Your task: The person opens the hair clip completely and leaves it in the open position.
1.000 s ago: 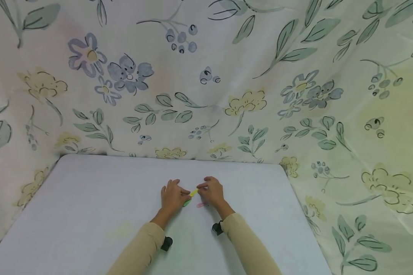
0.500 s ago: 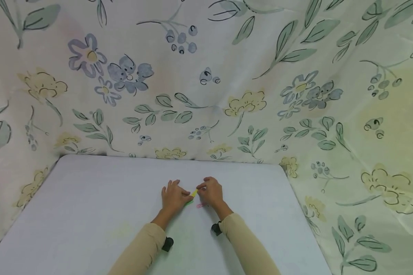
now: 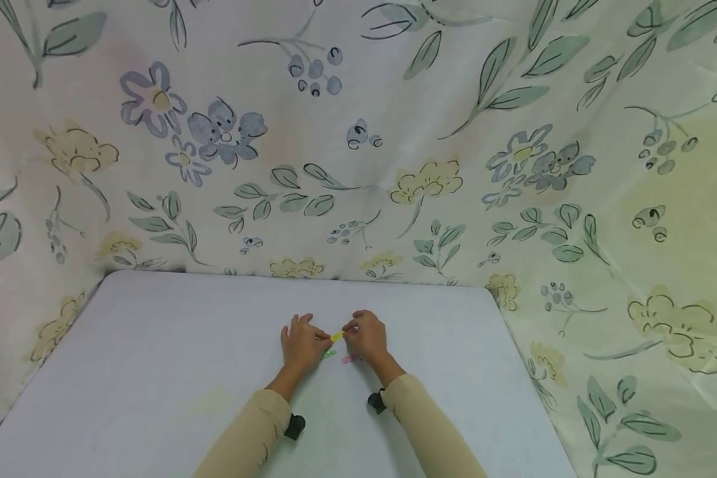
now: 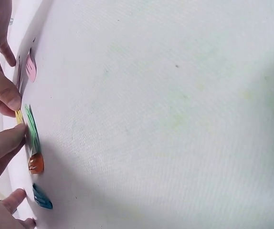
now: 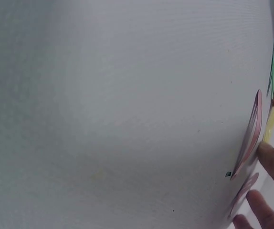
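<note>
A narrow yellow paper piece (image 3: 337,336) spans the gap between both hands. At its left end, my left hand (image 3: 301,342) pinches it between thumb and fingertip, the other fingers spread. My right hand (image 3: 367,333) pinches the opposite end. Just below the left fingertips lies a slender green paper piece (image 4: 32,126) with lengthwise slits. A pink leaf-shaped paper piece (image 5: 254,126), also slit, rests under the right hand. Near the left hand, an orange piece (image 4: 37,163) adjoins the green one, and a blue piece (image 4: 42,198) lies beyond it.
The white tabletop (image 3: 155,372) stretches around the hands, its far edge meeting a flower-patterned cloth (image 3: 358,133). A tiny dark speck (image 5: 228,174) lies beside the pink piece. A black wrist camera (image 3: 295,427) sits at the left cuff, another camera (image 3: 376,401) at the right.
The yellow piece tilted steeper, then lay flatter again between the fingertips. The green piece has shifted slightly right and shows more clear of the left fingers. Both hands stay nearly in place.
</note>
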`<state>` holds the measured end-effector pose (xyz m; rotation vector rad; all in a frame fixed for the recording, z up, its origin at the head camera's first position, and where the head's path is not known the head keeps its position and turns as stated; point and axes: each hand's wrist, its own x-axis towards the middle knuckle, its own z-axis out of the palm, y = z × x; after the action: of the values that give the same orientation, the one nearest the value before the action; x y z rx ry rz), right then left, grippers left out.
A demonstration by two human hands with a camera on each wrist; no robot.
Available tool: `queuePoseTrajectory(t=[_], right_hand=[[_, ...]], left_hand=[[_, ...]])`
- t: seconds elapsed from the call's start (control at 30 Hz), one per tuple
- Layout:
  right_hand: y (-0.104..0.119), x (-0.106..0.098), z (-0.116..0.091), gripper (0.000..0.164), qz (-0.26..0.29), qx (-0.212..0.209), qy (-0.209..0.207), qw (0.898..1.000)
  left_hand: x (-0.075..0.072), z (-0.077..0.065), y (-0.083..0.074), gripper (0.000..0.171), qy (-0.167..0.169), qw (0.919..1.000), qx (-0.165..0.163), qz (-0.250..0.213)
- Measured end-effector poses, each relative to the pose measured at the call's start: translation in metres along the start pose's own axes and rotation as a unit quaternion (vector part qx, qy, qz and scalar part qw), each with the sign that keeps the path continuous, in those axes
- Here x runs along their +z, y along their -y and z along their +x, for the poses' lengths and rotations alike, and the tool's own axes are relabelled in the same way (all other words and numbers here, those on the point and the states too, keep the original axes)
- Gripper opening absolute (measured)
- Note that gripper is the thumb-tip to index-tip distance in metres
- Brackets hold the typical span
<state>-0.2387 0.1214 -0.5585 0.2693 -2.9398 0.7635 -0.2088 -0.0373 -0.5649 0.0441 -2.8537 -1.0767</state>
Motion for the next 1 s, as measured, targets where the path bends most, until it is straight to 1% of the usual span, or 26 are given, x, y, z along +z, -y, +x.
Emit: queuePoseTrajectory(t=[0.17,0.27,0.4,0.47,0.57,0.7,0.77,0.87,1.0], right_hand=[[-0.001,0.002,0.0,0.004,-0.001,-0.002,0.007,1.0],[-0.002,0.002,0.0,0.003,-0.006,-0.017,0.007,1.0],[-0.005,0.001,-0.002,0.003,-0.006,-0.047,0.0,0.999],[-0.006,0.001,-0.003,0.006,-0.003,-0.061,0.0,0.998],[-0.007,0.0,-0.002,0.006,0.002,-0.073,0.016,0.997],[-0.009,-0.002,0.0,0.005,0.029,-0.074,0.051,0.995],[-0.01,-0.005,0.001,0.006,0.054,-0.076,0.07,0.993],[-0.01,-0.01,0.003,0.008,0.1,-0.079,0.101,0.987],[-0.008,-0.018,0.006,0.008,0.154,-0.071,0.129,0.977]], left_hand=[[0.0,0.0,0.0,0.009,-0.006,0.9998,-0.006,-0.018],[0.0,0.002,0.0,0.009,-0.008,0.9996,-0.007,-0.025],[-0.001,0.004,0.002,0.008,0.001,0.9998,-0.005,-0.018],[-0.002,0.004,0.003,0.008,0.004,0.9999,-0.003,-0.011],[-0.004,0.003,0.004,0.007,0.004,1.0,0.001,-0.005],[-0.006,0.002,0.002,0.005,0.003,0.9999,0.013,-0.009],[-0.006,0.002,0.001,0.004,0.01,0.9997,0.014,-0.015],[-0.007,0.002,0.001,0.005,0.021,0.9994,0.01,-0.025],[-0.008,0.003,0.002,0.006,0.024,0.9992,0.016,-0.027]])
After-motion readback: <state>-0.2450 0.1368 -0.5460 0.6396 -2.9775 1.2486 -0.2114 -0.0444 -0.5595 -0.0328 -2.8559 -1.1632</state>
